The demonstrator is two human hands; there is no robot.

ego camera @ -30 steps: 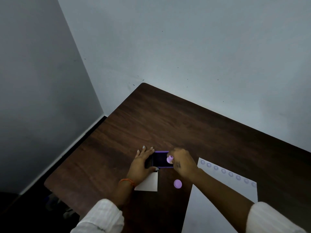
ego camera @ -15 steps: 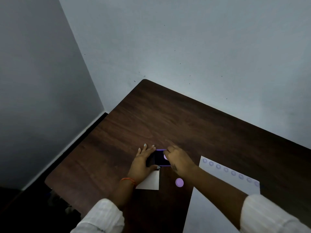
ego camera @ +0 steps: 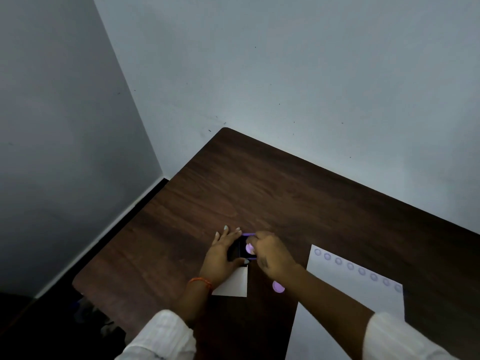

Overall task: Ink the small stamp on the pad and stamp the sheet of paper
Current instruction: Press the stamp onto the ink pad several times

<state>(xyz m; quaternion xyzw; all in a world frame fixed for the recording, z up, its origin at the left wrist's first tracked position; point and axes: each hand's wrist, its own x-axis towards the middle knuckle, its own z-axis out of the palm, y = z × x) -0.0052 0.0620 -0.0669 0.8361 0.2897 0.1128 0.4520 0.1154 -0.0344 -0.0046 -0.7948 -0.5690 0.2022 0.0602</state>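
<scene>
Here your right hand [ego camera: 270, 257], pinching the small purple stamp [ego camera: 250, 248], has dropped it back onto the ink pad [ego camera: 245, 249]; inking looks underway. Your left hand [ego camera: 223, 252], fingers spread, braces the pad's edge. The sheet [ego camera: 345, 289] lies right, bare below its row of prints.

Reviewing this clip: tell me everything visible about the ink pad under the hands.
The ink pad is a small rectangular case with a purple rim and a dark, near-black inking surface, lying flat on the brown wooden table. The left hand steadies its left side, thumb at the near edge. The right hand holds the small purple stamp over it; actual contact is unclear. A white card lies against its near edge. Much of the pad is hidden.
</scene>
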